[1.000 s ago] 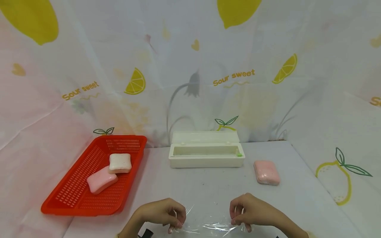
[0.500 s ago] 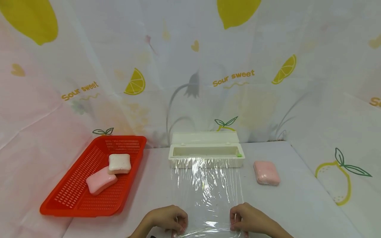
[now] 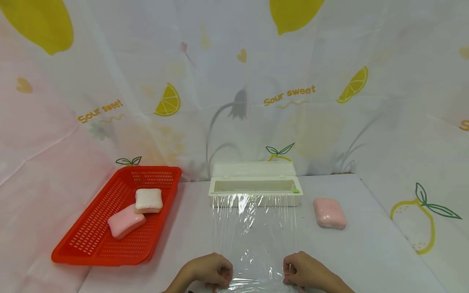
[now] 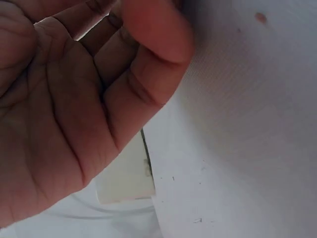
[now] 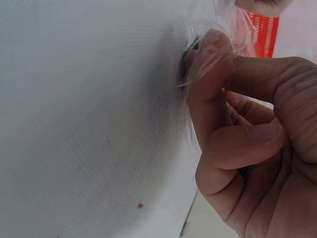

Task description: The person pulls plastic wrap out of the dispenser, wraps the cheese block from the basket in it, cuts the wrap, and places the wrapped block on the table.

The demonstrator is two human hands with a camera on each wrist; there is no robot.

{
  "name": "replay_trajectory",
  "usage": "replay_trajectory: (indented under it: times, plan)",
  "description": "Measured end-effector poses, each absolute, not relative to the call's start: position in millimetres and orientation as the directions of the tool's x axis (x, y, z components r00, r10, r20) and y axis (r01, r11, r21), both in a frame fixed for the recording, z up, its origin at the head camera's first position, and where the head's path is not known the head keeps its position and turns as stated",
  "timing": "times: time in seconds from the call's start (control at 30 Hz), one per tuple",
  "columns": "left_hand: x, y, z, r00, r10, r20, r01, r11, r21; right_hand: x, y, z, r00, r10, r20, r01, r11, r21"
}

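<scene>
Lemon-printed cloth (image 3: pixel 205 69) hangs behind my white counter (image 3: pixel 194 228). At the back, the long white box (image 3: pixel 219 179) sits with its lid (image 3: pixel 253 168) tipped up behind it, presumably so the clear film (image 3: pixel 253 240) can come out over the front unhindered. That film stretches from the box toward me, running between my two fists and creased with shine. My left grip (image 3: pixel 212 269) and right grip (image 3: pixel 305 270) each pinch a near corner; I judge they are set about as far apart as the film is wide, to keep it flat and taut. From the right wrist I see film caught between bent fingers and thumb; from the left wrist my fingertips are out of view. Off to the right, clear of the film, lies a shiny pink bar (image 3: pixel 329 213). To the left, the red basket (image 3: pixel 161 240) keeps two bars together, the white bar (image 3: pixel 148 199) overlapping the basket's pink one (image 3: pixel 126 221).
</scene>
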State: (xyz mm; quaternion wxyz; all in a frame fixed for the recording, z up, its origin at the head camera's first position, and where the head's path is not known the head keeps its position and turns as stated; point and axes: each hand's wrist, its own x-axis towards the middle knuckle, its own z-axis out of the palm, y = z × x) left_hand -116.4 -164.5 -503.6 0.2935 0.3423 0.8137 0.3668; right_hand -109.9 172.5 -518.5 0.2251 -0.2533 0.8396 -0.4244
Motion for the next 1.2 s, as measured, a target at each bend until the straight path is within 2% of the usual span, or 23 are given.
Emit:
replay_trajectory:
  times: [0.27, 0.6, 1.2]
  plan:
    - [-112, -157, -501, -0.636, 0.737, -0.229, 0.438, 0.589, 0.679, -109, 173, -519, -0.775, -0.607, -0.176, -0.228, 0.528, -0.818]
    - [-107, -150, -498, -0.684, 0.677, -0.274, 0.391, 0.656, 0.646, -108, 171, -516, -0.781, -0.598, -0.18, -0.243, 0.556, -0.795]
    - [-107, -148, -498, -0.68, 0.671, -0.295, 0.384, 0.669, 0.637, -108, 171, -514, -0.786, -0.59, -0.185, -0.262, 0.588, -0.765]
